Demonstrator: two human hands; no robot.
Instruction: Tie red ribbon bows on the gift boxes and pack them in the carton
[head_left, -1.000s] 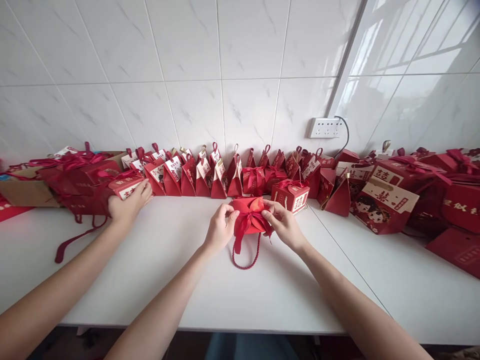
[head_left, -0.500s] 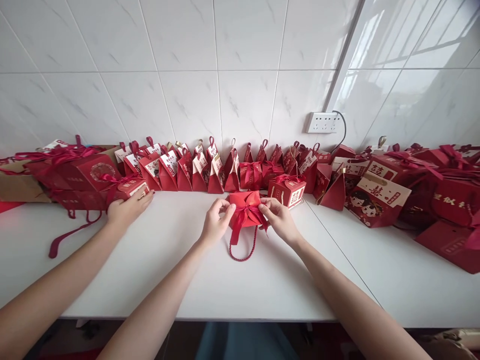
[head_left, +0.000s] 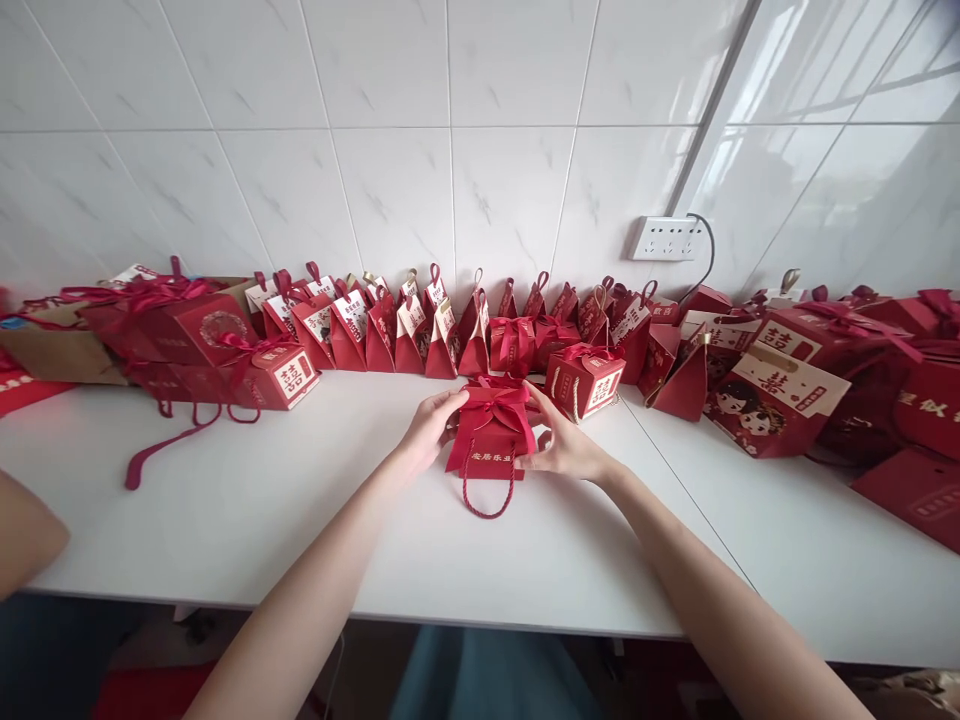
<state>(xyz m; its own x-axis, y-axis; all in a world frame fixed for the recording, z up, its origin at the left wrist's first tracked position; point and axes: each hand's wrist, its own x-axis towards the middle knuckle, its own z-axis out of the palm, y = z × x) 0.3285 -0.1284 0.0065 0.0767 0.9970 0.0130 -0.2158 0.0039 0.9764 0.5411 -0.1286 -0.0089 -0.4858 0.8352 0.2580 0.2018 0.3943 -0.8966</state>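
Note:
Between my two hands, on the white table, is a small red box [head_left: 491, 445] with a bow of dark red ribbon on top. Its front shows gold characters, and a twisted cord handle loops down toward me. My left hand [head_left: 429, 430] grips the box's left side, thumb near the top edge. My right hand [head_left: 564, 440] holds the right side, its fingers partly behind the ribbon. A red and white box [head_left: 586, 380] with a rope handle stands just behind my right hand.
Rows of red pointed boxes [head_left: 349, 335] line the tiled wall. Stacked ribboned boxes [head_left: 180, 335] stand left, more boxes [head_left: 776, 400] right. A power strip [head_left: 667, 240] is on the wall. Another person's arm [head_left: 26, 535] shows at the left edge of the white table [head_left: 247, 500].
The box between my hands has tilted, so its lettered front now shows. My right hand has shifted lower along its side. The other person's hand has left the stacked boxes. The view has shifted slightly.

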